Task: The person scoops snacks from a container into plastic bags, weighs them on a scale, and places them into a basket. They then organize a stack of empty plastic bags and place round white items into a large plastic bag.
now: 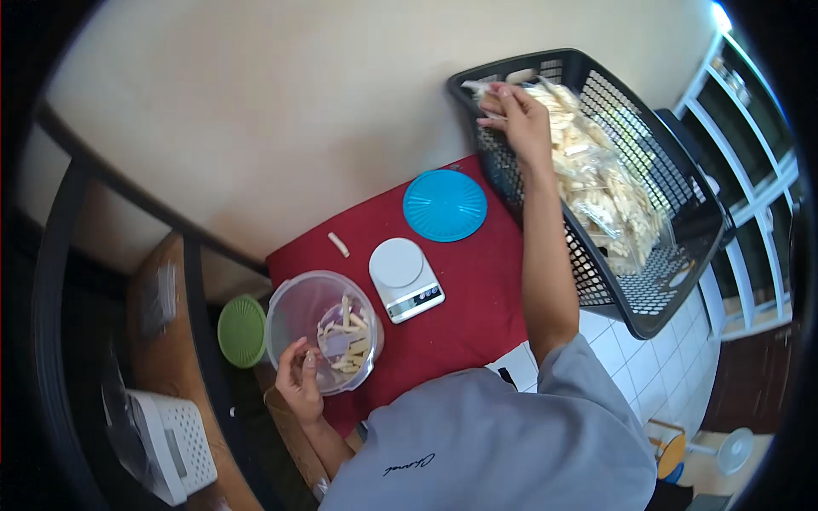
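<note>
My grey sleeve (pixel 511 434) fills the bottom of the view and hides the near edge of the surface (pixel 469 289), which is covered in a flat dark red cloth. My left hand (pixel 300 375) rests at the rim of a clear round plastic tub (pixel 322 330), fingers loosely curled against the wall — whether they pinch anything I cannot tell. Pale, stubby sticks lie heaped in the bottom of the tub. Just beside it sits a ribbed green lid (pixel 242 330), partly off the cloth. Further in stands a small white kitchen scale (pixel 405 278), its display too small to read, then one loose pale stick (pixel 339 244) and a round blue lid (pixel 445 205) with fine radial ridges. Beyond, my right hand (pixel 511 115) reaches into a black lattice plastic basket (pixel 673 281), fingers closed down on a clear crinkled bag (pixel 503 92) of the same sticks — many more bags (pixel 605 196) are piled beneath. A plain cream wall (pixel 281 111) stands behind; white tiled floor (pixel 635 358) shows to my right.
</note>
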{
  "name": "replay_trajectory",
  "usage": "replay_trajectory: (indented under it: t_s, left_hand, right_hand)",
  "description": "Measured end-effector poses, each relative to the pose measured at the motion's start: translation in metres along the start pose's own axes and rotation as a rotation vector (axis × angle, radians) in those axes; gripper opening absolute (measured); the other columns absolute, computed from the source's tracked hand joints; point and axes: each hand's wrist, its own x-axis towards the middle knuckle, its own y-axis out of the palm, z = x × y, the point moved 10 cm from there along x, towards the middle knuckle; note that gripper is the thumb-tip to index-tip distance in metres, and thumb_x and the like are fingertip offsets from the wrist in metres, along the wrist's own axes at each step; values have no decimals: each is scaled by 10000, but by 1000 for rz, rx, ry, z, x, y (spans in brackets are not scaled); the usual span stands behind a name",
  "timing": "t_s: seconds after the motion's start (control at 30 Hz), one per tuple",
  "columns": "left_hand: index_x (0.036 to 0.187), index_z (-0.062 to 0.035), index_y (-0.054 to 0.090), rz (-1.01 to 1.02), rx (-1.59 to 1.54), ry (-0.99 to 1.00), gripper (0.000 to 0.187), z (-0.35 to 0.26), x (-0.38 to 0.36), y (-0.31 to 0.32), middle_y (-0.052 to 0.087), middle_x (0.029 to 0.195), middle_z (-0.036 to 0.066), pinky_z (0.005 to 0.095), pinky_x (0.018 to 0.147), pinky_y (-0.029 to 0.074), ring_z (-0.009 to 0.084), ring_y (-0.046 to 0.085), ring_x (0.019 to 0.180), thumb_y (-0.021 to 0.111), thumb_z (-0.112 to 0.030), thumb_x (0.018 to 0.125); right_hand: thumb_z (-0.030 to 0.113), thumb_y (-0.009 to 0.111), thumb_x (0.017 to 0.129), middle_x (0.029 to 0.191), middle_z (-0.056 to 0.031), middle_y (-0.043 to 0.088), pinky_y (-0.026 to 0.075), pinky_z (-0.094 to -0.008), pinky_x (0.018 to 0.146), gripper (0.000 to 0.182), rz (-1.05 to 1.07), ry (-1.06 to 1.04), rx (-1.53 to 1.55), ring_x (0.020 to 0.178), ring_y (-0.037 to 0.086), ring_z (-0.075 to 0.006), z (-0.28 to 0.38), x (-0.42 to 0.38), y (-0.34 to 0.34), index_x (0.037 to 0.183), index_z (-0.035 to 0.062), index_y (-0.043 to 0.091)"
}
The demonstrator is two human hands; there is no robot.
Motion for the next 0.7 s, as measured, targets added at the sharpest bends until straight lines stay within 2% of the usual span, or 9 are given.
replay_trajectory:
  t_s: [0.07,0.13,0.2,0.27,0.33,0.4,0.47,0.6,0.7]
  left_hand:
    - [1188,49,569,-36,8,-21,270,2,-7,-7,618,936,97,289,791,478,150,583,850,584,-19,927]
    - [1191,50,565,-66,23,-21,265,-3,-8,-10,616,899,96,300,755,467,153,563,815,555,-57,949]
    - [1194,56,570,-97,-12,-58,278,-2,-10,-16,620,947,95,296,800,484,155,590,858,588,-22,928]
    - [1192,59,572,-117,-35,-11,275,-9,-5,-19,619,950,96,297,804,486,157,594,865,587,-25,931]
    - [1155,63,596,-169,-45,-40,246,-15,-1,-30,624,949,99,296,810,485,159,598,865,587,-12,921]
    - [1115,61,621,-55,-22,-52,220,-23,10,-27,629,952,101,293,822,482,163,601,877,591,0,907]
    - [1073,60,649,-43,5,-73,200,-26,19,-33,644,986,112,283,826,476,171,611,910,601,7,886]
    - [1053,30,672,-34,165,-1,200,-40,31,-39,678,991,116,271,800,478,161,625,894,617,4,862]
    - [1044,28,671,44,104,-4,183,-41,26,-31,682,985,121,271,783,477,160,628,886,616,-5,872]
  right_hand:
    - [186,553,980,1185,-177,611,611,-365,726,335,119,96,76,926,674,-270,-17,8,14,1195,-68,580]
    - [202,564,978,1194,-181,609,606,-374,754,366,160,176,150,958,669,-280,-19,7,28,1237,-55,551]
    - [213,578,971,1204,-183,605,602,-377,771,397,241,223,185,993,660,-287,-27,8,40,1263,-52,528]
    - [212,579,970,1212,-178,602,600,-379,777,394,228,142,140,1015,652,-289,-22,13,47,1253,-58,532]
    - [230,599,957,1249,-184,579,567,-418,853,428,244,182,183,1070,627,-317,-25,12,52,1258,-63,521]
    - [243,607,950,1268,-196,565,546,-436,888,463,246,200,212,1103,611,-341,-27,14,54,1282,-58,490]
    - [263,564,969,1341,-207,521,503,-401,956,517,241,282,241,1189,569,-334,-43,19,49,1376,-12,404]
    - [234,604,955,1307,-212,506,531,-419,882,451,205,384,213,1172,570,-380,-64,22,41,1313,16,437]
    - [222,616,950,1317,-222,487,539,-400,849,478,215,414,274,1163,570,-395,-70,20,39,1339,40,406]
